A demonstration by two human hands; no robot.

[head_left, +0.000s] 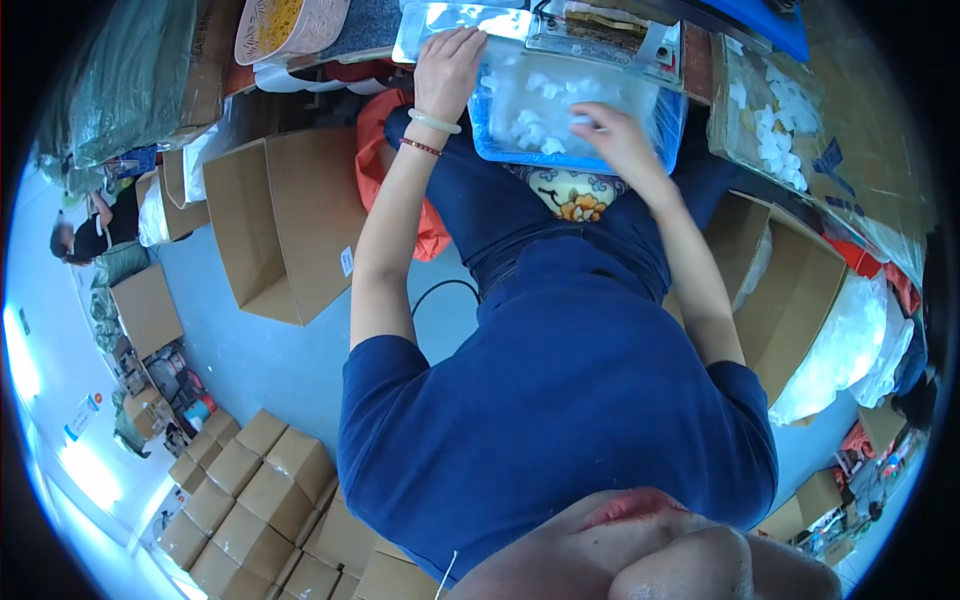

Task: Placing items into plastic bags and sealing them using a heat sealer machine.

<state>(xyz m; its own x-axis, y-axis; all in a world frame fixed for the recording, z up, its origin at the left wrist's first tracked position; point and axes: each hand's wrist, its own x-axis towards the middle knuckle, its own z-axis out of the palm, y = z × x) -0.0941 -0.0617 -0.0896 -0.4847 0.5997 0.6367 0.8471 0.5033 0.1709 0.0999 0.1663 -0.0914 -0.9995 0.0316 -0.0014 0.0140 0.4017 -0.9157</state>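
Small white irregular pieces (530, 128) lie in the blue-rimmed plastic tray (525, 158); picking among them seems in hand. The bare right hand (615, 140) half-curls above, the bare left hand (449, 68) overlaps a translucent plastic box (502, 22); whether either grip pinches anything, I cannot tell. Next likely needs a light pinch.

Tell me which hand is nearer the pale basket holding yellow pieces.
Left. The left hand is just right of the basket, apart from it; the right hand is farther right, over the blue tray.
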